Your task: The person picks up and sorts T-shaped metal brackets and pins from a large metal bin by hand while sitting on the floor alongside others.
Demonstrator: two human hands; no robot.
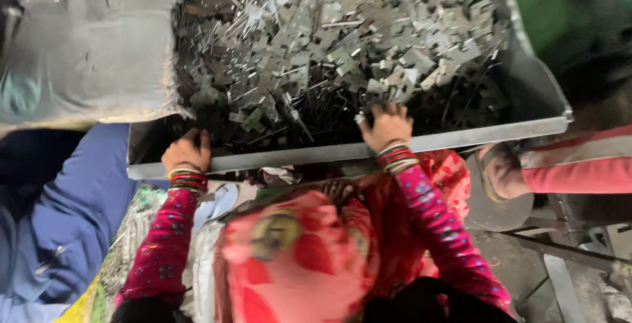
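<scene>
Broadly, a big grey metal bin filled the upper middle of the view, its front rim running as a pale bar from lower left up to the right corner. Inside lay a deep heap of small flat metal pieces, many cross-shaped, mixed with thin rods, piled thickest toward the back. A grey sack sagged against the bin's left wall, and blue cloth spread below it. A red patterned garment covered the person's lap under the rim. At the right, another person's foot in a sandal showed beside a red trouser leg. The right hand reached over the rim with fingers spread and bent, fingertips pressed onto the near edge of the heap; whether it had grasped any piece could not be told. The left hand rested curled at the rim's inner side, in the dark near corner, touching the bin and holding nothing visible. Striped bangles ringed both wrists.
</scene>
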